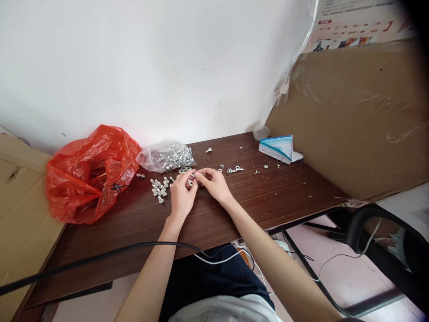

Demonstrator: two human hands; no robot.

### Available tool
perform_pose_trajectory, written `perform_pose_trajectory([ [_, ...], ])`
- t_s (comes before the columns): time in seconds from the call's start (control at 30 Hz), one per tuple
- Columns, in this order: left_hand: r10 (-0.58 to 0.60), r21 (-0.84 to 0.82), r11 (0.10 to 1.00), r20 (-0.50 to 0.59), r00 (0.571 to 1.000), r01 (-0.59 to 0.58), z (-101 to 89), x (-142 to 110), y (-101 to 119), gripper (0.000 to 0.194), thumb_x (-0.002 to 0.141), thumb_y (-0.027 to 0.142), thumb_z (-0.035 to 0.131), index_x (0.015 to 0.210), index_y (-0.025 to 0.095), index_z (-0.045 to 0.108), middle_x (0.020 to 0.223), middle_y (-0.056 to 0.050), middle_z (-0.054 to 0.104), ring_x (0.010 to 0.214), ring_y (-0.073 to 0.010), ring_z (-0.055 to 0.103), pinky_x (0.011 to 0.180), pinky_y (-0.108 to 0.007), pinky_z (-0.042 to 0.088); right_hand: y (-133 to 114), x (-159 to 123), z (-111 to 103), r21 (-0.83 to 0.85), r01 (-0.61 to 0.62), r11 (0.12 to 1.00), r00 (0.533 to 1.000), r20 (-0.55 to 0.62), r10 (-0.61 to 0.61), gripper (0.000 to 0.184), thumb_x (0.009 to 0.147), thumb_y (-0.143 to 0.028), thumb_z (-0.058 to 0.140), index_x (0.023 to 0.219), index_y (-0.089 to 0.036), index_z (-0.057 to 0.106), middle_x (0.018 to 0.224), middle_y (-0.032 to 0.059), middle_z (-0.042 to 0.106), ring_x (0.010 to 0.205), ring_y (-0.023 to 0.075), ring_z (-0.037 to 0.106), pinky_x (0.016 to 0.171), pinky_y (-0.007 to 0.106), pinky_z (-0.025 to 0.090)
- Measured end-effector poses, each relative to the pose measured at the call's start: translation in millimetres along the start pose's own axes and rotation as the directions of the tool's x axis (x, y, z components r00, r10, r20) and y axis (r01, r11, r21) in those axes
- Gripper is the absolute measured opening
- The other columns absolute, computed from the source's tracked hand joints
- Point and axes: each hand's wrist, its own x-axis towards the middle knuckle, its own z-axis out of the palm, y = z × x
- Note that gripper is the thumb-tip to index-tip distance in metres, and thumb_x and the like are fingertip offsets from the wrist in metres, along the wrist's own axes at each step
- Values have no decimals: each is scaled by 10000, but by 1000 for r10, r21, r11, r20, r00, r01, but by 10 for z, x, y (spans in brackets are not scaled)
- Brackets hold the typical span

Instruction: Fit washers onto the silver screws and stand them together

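Fingers (207,171) of both hands are curling nearly closed at the centre of the frame, the left hand (182,195) and the right hand (217,187) pinching a small metal fastener (193,175), too small to make out clearly, between their tips. Just left of them, pale bolts (158,189) are clustering on the brown table (261,192). Left of centre, a clear bag of metal hardware (167,157) is lying beside a red plastic bag (94,174). Right of centre, a loose bolt (239,169) is lying near some nuts (222,166).
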Motion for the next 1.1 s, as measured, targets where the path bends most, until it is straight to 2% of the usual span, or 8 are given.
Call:
perform_pose_trajectory([
  [0.23, -6, 2, 1000, 15, 1000, 6, -2, -2, 0, 326, 813, 128, 560, 1119, 150, 671, 837, -30, 646, 591, -84, 464, 624, -234, 433, -4, -2, -16, -83, 1, 997, 1000, -10, -2, 253, 805, -420, 624, 852, -183, 702, 796, 46, 728, 733, 188, 660, 689, 309, 518],
  [0.53, -19, 17, 1000, 16, 1000, 19, -3, -1, -10, 338, 809, 133, 561, 1126, 145, 676, 823, -29, 648, 582, -84, 456, 618, -236, 427, -11, 3, -5, 24, -22, 999, 1000, -2, 22, 172, 750, -325, 668, 869, -201, 684, 810, 36, 721, 763, 196, 675, 779, 359, 539],
  [0.73, -24, 21, 1000, 19, 1000, 23, -4, 2, 0, 341, 803, 129, 564, 1124, 147, 680, 791, -22, 640, 572, -84, 453, 614, -235, 425, -35, -10, -4, 86, -7, 996, 1000, -26, 10, 274, 717, -307, 669, 964, -195, 631, 808, 4, 645, 694, 144, 617, 731, 316, 521],
  [0.9, -13, 30, 999, 12, 1000, 13, -1, 4, 9, 325, 805, 129, 570, 1108, 152, 686, 775, -18, 640, 572, -86, 454, 610, -236, 421, -29, -4, -4, 82, -23, 996, 999, -29, 25, 263, 743, -388, 650, 920, -195, 629, 795, 9, 637, 697, 148, 598, 686, 303, 504],
  [1.1, -17, 31, 999, 19, 1000, 16, -4, -1, 6, 331, 800, 130, 575, 1111, 154, 686, 771, -15, 638, 571, -86, 459, 610, -238, 422, 20, 8, -2, 107, -9, 994, 999, -45, 14, 232, 725, -354, 654, 887, -207, 577, 804, -4, 619, 682, 138, 576, 667, 298, 486],
])
